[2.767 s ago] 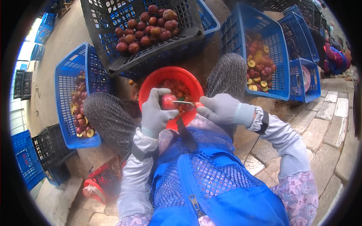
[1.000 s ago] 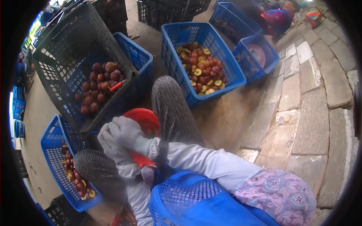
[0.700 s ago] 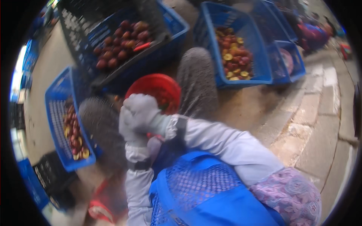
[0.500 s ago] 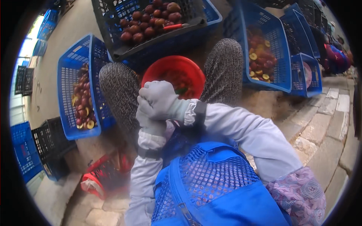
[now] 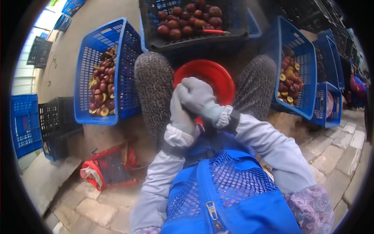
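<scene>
My two hands, in pale grey gloves, are pressed together over the near edge of a red plastic basin (image 5: 225, 80) between my knees. My right hand (image 5: 199, 96) closes across the fingers of my left hand (image 5: 180, 112). Whatever lies between them is hidden. Beyond the basin, a black crate (image 5: 163, 43) holds whole dark-red plums (image 5: 190, 17). A red-handled tool (image 5: 215, 32), perhaps a knife, rests at that crate's near edge.
Halved plums with yellow flesh fill part of a blue crate (image 5: 97, 119) at left and another blue crate (image 5: 307, 111) at right. A red bag-like item (image 5: 111, 169) lies by my left leg. More crates (image 5: 26, 121) stand far left; a person (image 5: 357, 87) is far right.
The whole view has swung, so crates, basin and knees appear farther right. My hands stay pressed together, with the left fingers straighter than before. Less of the basin's contents shows.
</scene>
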A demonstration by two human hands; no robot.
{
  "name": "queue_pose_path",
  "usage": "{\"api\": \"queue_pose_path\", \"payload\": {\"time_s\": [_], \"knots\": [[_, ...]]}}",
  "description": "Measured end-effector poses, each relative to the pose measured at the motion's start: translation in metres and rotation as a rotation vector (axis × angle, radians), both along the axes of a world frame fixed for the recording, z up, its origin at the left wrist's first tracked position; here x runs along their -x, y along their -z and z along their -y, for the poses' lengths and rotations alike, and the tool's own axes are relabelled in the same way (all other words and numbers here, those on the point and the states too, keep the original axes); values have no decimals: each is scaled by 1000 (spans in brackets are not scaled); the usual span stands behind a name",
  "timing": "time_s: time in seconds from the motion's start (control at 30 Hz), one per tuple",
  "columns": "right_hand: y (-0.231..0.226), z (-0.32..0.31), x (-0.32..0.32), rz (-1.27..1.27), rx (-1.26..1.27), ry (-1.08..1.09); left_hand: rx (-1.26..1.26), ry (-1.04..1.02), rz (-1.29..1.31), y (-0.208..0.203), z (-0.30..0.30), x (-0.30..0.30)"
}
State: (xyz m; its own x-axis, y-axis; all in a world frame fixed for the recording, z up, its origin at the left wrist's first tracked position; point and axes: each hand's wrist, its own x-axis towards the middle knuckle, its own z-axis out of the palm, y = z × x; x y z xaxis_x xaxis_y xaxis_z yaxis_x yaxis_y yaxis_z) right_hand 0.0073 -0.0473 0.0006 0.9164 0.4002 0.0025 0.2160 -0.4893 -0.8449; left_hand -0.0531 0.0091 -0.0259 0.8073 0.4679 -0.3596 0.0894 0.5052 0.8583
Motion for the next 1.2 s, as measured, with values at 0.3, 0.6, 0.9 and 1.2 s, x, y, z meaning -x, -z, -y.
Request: {"api": "queue_pose_path", "payload": {"time_s": [0.3,0.6,0.9,1.2], "knots": [[-7,1,7,238,-58,-78,-1170,602,-180,-19,-26,12],[-24,15,35,211,17,-376,-1206,577,157,-28,-22,55],[-17,-4,21,141,36,-594,-1055,678,121,-15,-41,63],[-11,-15,1,84,-119,-856,-712,747,69,-16,-45,70]]}}
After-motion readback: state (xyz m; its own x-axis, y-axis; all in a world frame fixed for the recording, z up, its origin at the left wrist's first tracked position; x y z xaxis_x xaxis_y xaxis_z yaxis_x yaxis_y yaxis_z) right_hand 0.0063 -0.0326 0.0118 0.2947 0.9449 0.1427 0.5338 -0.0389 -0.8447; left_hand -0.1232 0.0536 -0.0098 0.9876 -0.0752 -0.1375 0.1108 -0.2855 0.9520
